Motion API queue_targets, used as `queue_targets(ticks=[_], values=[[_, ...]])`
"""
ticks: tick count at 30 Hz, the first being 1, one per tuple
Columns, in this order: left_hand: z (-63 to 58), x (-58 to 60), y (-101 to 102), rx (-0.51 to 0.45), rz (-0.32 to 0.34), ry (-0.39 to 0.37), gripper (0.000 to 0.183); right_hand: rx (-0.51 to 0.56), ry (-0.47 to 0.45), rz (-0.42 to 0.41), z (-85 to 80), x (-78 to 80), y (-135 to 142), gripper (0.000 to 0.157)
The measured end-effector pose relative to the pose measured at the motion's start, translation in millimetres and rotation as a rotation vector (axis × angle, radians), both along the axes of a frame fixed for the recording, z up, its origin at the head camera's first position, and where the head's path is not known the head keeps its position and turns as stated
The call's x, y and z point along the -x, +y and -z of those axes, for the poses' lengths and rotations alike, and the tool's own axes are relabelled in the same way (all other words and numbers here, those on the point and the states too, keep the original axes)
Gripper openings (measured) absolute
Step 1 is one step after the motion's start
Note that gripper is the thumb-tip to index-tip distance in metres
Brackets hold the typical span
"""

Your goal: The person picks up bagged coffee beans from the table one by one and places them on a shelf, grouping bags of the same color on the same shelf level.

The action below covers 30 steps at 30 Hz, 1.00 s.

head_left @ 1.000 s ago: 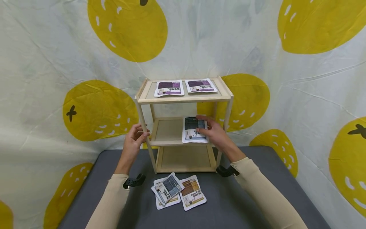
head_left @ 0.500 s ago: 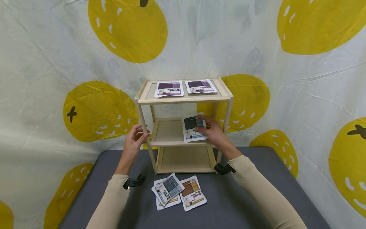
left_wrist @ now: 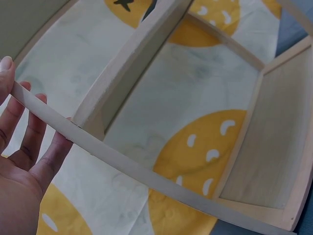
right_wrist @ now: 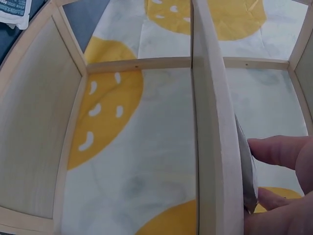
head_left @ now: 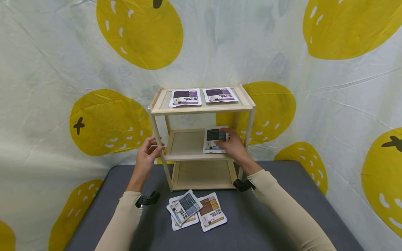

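In the head view a three-tier wooden shelf rack [head_left: 184, 143] stands at the middle. My right hand [head_left: 233, 146] holds a white-edged packet with a dark blue-grey label [head_left: 210, 141] on the right half of the middle tier. In the right wrist view the packet [right_wrist: 247, 171] lies along the board's surface, with thumb and fingers at its face and edge. My left hand [head_left: 147, 153] grips the rack's front left post. The left wrist view has that post [left_wrist: 132, 166] between the thumb and the fingers behind it.
Two purple packets [head_left: 185, 97] lie side by side on the top tier. On the dark table in front of the rack, a blue-grey packet [head_left: 184, 208] overlaps a yellow-edged one [head_left: 186, 223], beside a brown packet [head_left: 211, 211]. A lemon-patterned cloth [head_left: 201, 45] hangs behind.
The packet in my right hand has moved slightly back and right and now lies flatter on the middle tier. My left hand has stayed on the post.
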<state>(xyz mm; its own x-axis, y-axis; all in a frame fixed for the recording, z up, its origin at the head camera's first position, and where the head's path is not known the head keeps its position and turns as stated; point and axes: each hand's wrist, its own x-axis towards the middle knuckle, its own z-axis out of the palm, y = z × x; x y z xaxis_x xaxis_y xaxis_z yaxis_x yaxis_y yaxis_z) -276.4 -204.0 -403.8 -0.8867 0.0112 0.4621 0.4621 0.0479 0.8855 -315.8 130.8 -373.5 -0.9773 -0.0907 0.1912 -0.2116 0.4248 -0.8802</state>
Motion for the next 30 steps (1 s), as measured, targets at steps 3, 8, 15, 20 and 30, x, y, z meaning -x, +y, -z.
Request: queue_targets(ticks=[3, 8, 15, 20, 30], values=[[-0.3, 0.5, 0, 0.000, -0.001, 0.000, 0.039, -0.020, 0.011, 0.020, 0.4, 1.7, 0, 0.066], [-0.8, 1.6, -1, 0.000, 0.001, 0.009, 0.039, -0.046, 0.031, 0.037, -0.2, 6.1, 1, 0.066], [-0.5, 3.9, -1, 0.015, -0.007, 0.014, 0.040, -0.033, -0.005, 0.053, -1.4, 8.2, 2, 0.069], [1.0, 3.4, 1, 0.029, -0.021, 0.012, 0.039, -0.064, -0.001, 0.057, -3.1, 1.7, 2, 0.069], [4.1, 1.2, 0, -0.006, 0.002, 0.033, 0.037, -0.002, 0.094, -0.052, -6.7, -21.2, -1, 0.061]])
